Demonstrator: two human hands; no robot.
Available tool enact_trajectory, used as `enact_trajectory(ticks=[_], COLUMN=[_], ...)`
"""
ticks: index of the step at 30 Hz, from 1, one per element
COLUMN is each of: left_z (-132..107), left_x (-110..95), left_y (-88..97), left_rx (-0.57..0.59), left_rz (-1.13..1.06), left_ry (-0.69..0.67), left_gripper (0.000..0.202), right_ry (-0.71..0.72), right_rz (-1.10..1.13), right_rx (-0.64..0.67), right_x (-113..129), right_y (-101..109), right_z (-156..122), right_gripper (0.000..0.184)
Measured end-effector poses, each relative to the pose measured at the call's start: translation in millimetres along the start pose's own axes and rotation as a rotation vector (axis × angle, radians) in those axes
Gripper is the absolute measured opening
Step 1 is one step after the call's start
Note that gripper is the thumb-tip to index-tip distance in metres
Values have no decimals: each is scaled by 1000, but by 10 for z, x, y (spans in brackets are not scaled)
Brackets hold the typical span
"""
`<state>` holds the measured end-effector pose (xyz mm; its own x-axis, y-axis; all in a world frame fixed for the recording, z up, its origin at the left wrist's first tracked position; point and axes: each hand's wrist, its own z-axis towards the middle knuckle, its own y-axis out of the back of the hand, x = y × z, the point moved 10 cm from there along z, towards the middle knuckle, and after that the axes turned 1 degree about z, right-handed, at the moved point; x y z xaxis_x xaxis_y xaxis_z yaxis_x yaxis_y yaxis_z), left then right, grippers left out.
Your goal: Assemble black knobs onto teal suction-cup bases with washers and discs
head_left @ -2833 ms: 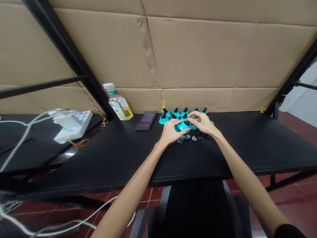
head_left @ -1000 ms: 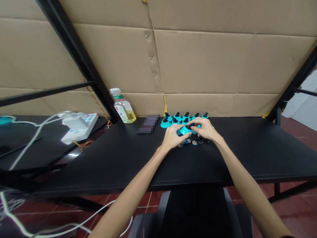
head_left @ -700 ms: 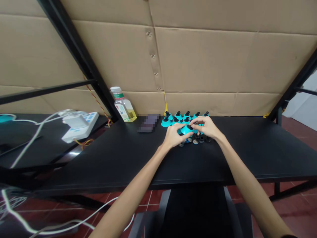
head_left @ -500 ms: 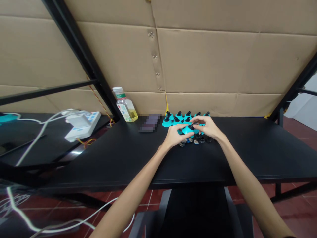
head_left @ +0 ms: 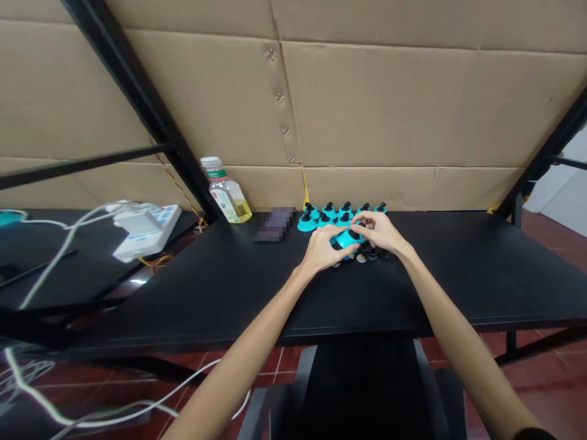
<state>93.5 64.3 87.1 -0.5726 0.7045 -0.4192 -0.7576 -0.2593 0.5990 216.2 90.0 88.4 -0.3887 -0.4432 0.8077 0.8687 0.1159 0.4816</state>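
My left hand (head_left: 323, 248) is closed around the lower part of a turquoise dome-shaped piece (head_left: 347, 239), thumb in front and fingers behind. On top of that piece sits a black knob (head_left: 356, 233), pinched between the thumb and fingers of my right hand (head_left: 382, 233). The held piece is tilted a little. Behind my hands stand rows of similar turquoise pieces (head_left: 307, 223) with black tops, partly hidden by my fingers. Small black ring-like parts (head_left: 372, 253) and a few round metallic-looking parts (head_left: 361, 258) lie just in front, below my hands.
The black table (head_left: 220, 287) stretches to both sides. A bottle of yellow liquid (head_left: 229, 194) and a blurred-out dark flat object (head_left: 275, 224) stand and lie left of the pieces. Farther left is a white power strip (head_left: 147, 235) with cables. A cardboard wall (head_left: 389, 110) rises behind.
The view has shifted slightly. The turquoise piece tilts a bit more, and my right fingers have shifted on its black knob. Both hands keep their hold.
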Motion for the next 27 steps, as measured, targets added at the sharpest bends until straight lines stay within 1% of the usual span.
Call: enact_trajectory(ticks=[3,5,8,10,12,13,15,17,19,21,24,27], left_z=[2,1,3,4,5,5,11,19,12,2,-13,-19], left_x=[69,93,83,68,73,83,111,117,63,7,-23,7], left_y=[-36,-59,-120,-151,-165,-163,-123,-19,15,-1,-41,-59], left_rx=[79,136,242,289,301,291,225,95,37,30,42,43], left_rz=[-109,-200,-400,-514,-529,-493,-347,-147,3,103,185,216], left_ry=[103,156,197,207,208,204,184,145,74,9,-34,-13], left_gripper=[43,42,37,32,31,32,37,40,40,39,37,38], right_ry=[-88,-113,-110,-95,-71,-52,4,68,95,74,50,88], right_rz=[157,245,339,376,373,347,247,114,-19,-156,-325,-339], right_rx=[67,94,145,171,181,178,142,69,-16,-66,-49,-25], right_x=[-65,-71,-20,34,84,107,142,164,144,88,36,78], right_y=[-41,-52,-69,-69,-60,-53,-23,23,67,82,43,16], right_z=[-20,-34,-49,-57,-59,-57,-44,-30,-23,-21,-20,-22], right_gripper=[24,27,28,29,29,28,25,22,23,29,34,26])
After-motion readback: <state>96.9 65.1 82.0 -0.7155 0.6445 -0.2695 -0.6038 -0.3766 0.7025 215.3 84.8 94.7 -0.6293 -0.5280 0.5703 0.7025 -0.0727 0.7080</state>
